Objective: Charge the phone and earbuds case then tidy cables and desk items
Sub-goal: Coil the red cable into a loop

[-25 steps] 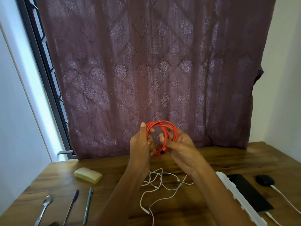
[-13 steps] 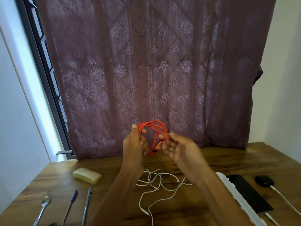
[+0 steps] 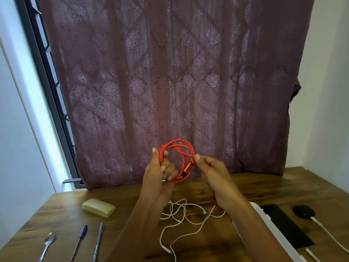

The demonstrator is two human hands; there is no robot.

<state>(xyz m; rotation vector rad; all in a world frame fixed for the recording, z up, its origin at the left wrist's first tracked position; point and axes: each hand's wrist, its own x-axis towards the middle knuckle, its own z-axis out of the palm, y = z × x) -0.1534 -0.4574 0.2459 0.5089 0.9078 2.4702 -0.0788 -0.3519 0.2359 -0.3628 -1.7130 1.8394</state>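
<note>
Above the wooden desk (image 3: 217, 188), my left hand (image 3: 157, 173) grips a coiled red cable (image 3: 176, 146) by its left side. My right hand (image 3: 213, 171) pinches the coil's right side, just above the red plug (image 3: 188, 169). A tangled white cable (image 3: 181, 214) lies loose on the desk below my hands. At the right, a black phone (image 3: 287, 227) lies flat with a white cable at its near end. Beside it sits a black earbuds case (image 3: 304, 211) with a white cable (image 3: 328, 233) plugged in.
A white power strip (image 3: 273, 231) runs along the phone's left side. A pale yellow case (image 3: 99, 207), two pens (image 3: 90, 241) and a spoon (image 3: 48, 242) lie at the desk's left. A patterned maroon curtain (image 3: 170, 82) hangs behind the desk.
The red coil and both hands have shifted a little left and up. My right hand has slid from wrapping around the coil to pinching its right edge, exposing the plug.
</note>
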